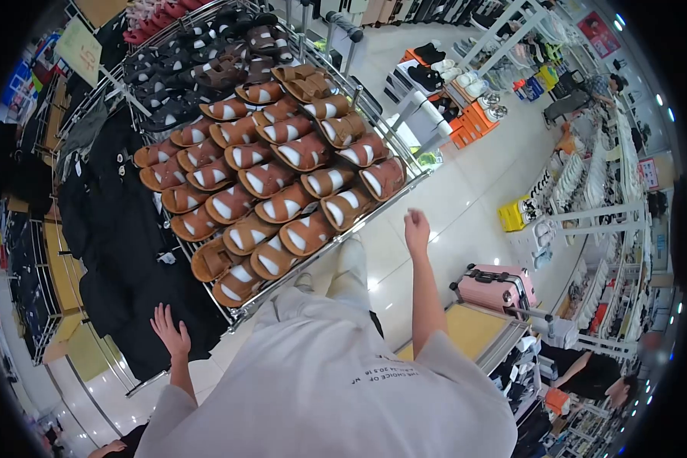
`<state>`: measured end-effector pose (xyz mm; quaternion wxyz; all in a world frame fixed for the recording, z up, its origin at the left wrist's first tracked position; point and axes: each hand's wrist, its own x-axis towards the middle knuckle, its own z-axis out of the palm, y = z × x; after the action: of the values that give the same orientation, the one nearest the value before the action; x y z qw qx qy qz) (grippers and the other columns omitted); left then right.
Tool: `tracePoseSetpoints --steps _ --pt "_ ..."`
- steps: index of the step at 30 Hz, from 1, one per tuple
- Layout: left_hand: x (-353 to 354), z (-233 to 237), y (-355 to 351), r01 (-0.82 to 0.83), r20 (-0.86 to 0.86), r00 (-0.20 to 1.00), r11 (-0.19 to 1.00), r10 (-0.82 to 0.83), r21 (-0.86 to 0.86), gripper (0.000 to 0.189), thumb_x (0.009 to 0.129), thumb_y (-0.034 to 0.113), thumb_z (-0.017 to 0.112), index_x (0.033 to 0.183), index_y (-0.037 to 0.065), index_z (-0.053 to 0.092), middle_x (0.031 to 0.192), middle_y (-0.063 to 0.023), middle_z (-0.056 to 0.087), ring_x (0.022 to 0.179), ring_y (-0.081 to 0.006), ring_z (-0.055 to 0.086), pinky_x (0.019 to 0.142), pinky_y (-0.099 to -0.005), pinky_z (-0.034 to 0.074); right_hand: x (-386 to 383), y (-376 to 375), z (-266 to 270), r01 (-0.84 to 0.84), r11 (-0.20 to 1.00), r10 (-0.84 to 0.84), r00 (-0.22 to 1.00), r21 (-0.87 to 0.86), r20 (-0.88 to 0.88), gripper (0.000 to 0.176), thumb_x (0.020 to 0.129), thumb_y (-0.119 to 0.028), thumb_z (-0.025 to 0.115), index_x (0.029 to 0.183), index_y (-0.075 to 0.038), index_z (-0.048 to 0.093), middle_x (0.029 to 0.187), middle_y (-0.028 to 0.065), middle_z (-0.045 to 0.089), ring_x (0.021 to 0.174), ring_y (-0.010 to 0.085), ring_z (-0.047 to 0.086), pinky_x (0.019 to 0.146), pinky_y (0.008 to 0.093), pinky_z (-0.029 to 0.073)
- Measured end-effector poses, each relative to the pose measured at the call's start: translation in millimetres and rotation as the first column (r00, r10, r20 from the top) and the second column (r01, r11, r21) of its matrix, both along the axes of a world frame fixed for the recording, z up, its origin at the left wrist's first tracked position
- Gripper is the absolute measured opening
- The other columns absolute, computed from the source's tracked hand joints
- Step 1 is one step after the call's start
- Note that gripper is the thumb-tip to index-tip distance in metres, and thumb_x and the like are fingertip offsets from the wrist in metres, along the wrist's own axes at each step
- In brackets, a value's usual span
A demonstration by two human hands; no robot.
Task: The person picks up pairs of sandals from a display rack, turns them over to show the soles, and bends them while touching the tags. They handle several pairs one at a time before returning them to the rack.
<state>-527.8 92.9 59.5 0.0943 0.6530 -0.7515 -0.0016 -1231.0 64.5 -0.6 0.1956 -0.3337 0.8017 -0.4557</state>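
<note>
Brown open-toe sandals (281, 177) are lying in rows at 11 o'clock on a metal display rack (416, 181), with black garments (114, 252) spreading beside them at 9. The left hand (169, 330) is hanging near the garments at 8 o'clock, fingers splayed, visibly gripping nothing; contact is remaining unclear. At 3 o'clock, the right hand (417, 227) is hanging half-curled beyond the rack's edge, apparently empty. Outer sandals are risking a fall should an arm brush them. Tiled floor (466, 191) is offering room at 2 o'clock; a pink suitcase (496, 288) is narrowing passage at 4.
</note>
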Motion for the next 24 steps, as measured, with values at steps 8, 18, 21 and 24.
tracePoseSetpoints --steps 8,18,21,24 --pt "-255 48 -51 -0.257 -0.633 0.772 0.940 0.061 -0.224 0.027 0.085 -0.003 0.055 0.112 -0.004 0.058 0.105 -0.0153 0.063 0.097 -0.0274 0.060 0.088 -0.0337 0.046 -87 -166 -1 -0.339 0.923 0.348 0.937 0.181 -0.018 0.051 0.084 -0.018 0.064 0.129 0.001 0.048 0.096 0.0135 0.066 0.089 0.0236 0.064 0.080 0.0332 0.050" --pt "-491 33 -125 0.163 -0.890 0.314 0.905 0.331 0.394 0.037 0.094 0.015 0.057 0.127 0.002 0.047 0.116 -0.0119 0.060 0.097 -0.0133 0.059 0.078 -0.0260 0.048 -84 -229 -37 -0.525 0.851 0.420 0.656 -0.020 0.627 0.059 0.084 -0.012 0.064 0.135 0.001 0.039 0.128 0.0122 0.051 0.109 0.0201 0.050 0.091 0.0315 0.042" --pt "-533 3 -160 0.117 -0.802 0.408 0.846 0.436 0.520 0.048 0.095 0.026 0.056 0.132 -0.002 0.040 0.123 -0.0154 0.055 0.106 -0.0179 0.057 0.086 -0.0294 0.046 -86 -230 -50 -0.515 0.857 0.379 0.648 0.013 0.661 0.058 0.083 -0.012 0.066 0.132 0.004 0.040 0.137 0.0199 0.044 0.124 0.0261 0.046 0.101 0.0336 0.038" --pt "-561 -36 -197 0.077 -0.747 0.441 0.809 0.497 0.583 0.057 0.095 0.037 0.053 0.132 -0.004 0.037 0.118 -0.0196 0.056 0.105 -0.0274 0.056 0.090 -0.0346 0.043 -86 -225 -59 -0.491 0.869 0.352 0.698 0.060 0.623 0.058 0.082 -0.014 0.067 0.130 0.005 0.041 0.132 0.0216 0.046 0.118 0.0263 0.050 0.096 0.0340 0.042"
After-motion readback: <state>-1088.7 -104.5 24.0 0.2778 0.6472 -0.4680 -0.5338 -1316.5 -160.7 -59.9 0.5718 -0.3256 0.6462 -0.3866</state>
